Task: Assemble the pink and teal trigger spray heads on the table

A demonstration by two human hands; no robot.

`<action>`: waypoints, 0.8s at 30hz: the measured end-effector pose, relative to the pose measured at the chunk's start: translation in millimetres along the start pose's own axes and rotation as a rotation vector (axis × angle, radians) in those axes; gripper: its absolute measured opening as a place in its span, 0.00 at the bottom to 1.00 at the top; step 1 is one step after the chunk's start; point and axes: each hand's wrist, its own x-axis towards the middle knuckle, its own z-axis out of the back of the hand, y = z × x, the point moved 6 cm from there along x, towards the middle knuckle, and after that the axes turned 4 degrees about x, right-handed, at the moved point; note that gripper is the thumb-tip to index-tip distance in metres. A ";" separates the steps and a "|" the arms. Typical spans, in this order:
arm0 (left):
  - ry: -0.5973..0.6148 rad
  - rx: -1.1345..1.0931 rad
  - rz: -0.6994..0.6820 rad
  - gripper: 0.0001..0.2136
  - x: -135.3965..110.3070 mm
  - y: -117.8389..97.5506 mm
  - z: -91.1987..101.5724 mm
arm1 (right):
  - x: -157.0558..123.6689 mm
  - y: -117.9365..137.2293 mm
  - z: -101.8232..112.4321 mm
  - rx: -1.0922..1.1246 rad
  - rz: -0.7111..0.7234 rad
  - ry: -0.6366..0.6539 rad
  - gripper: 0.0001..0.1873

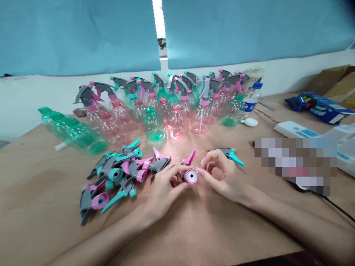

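Note:
A trigger sprayer head [191, 176] with a pink collar and pink trigger is in my left hand [165, 187], whose fingers and thumb close on it from the left. Its collar faces me, showing a white disc with a dark central hole. Close on the right is my right hand [223, 176], fingers curled and thumb tip at or near the collar's edge. A small gap separates thumb and forefinger, and I see nothing between them. Behind that hand lies a grey and teal sprayer head [235, 157]. Several loose pink and teal sprayer heads [112, 173] lie in a pile left of my left hand.
Several clear pink bottles [177, 123] and green bottles [154, 127] stand at the back, many topped with sprayers. Green bottles [74, 133] lie on their sides at left. A drink bottle [252, 98], power strip [298, 130], blue packet [321, 107] and pixelated object [296, 162] are at right.

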 end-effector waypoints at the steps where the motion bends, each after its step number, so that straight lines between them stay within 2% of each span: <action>1: -0.003 -0.002 -0.002 0.11 -0.1 -0.1 0.1 | -1.5 1.2 -2.0 -0.012 0.055 0.011 0.09; 4: -0.007 -0.009 -0.011 0.12 -0.3 0.4 -0.2 | -5.5 2.0 -8.6 -0.074 0.171 0.061 0.15; 8: -0.018 -0.003 -0.028 0.12 -0.1 0.2 0.3 | -5.1 1.9 -10.3 -0.158 0.203 0.090 0.19; 14: -0.014 0.042 -0.056 0.11 -0.1 -2.9 0.5 | -0.7 3.7 -10.3 -0.204 0.152 0.186 0.15; 19: -0.013 0.102 -0.084 0.11 -0.9 -0.4 -1.2 | 2.2 2.0 -16.3 -0.264 0.048 0.309 0.14; 24: -0.013 0.120 -0.103 0.13 -1.1 0.5 -2.7 | 2.4 2.9 -15.3 -0.325 0.061 0.257 0.15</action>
